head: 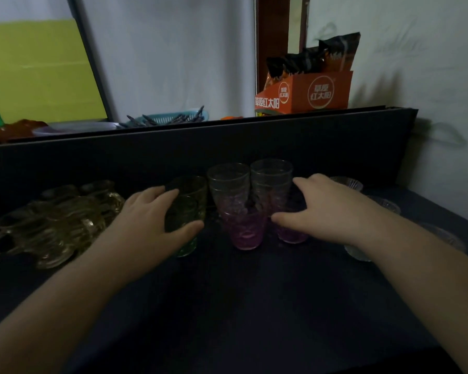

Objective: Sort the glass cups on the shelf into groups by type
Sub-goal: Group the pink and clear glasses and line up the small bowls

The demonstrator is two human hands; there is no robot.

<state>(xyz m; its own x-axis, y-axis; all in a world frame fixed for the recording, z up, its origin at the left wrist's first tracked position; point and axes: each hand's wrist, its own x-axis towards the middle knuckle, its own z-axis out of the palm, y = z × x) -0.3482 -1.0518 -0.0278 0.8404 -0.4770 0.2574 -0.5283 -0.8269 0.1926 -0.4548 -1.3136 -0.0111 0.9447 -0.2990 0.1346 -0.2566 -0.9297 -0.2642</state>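
On shelf (254,292): two green cups (185,211), two purple cups (246,230), both hands gripping.

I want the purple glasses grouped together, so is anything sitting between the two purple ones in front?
Nothing visible. The purple glass at centre and the purple glass under the right hand have only bare dark shelf between them. The left hand grips a green glass off to the side.

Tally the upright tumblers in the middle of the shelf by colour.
Green tumblers: 2
Purple tumblers: 2
Pale tumblers behind, tint unclear: 2
Total: 6
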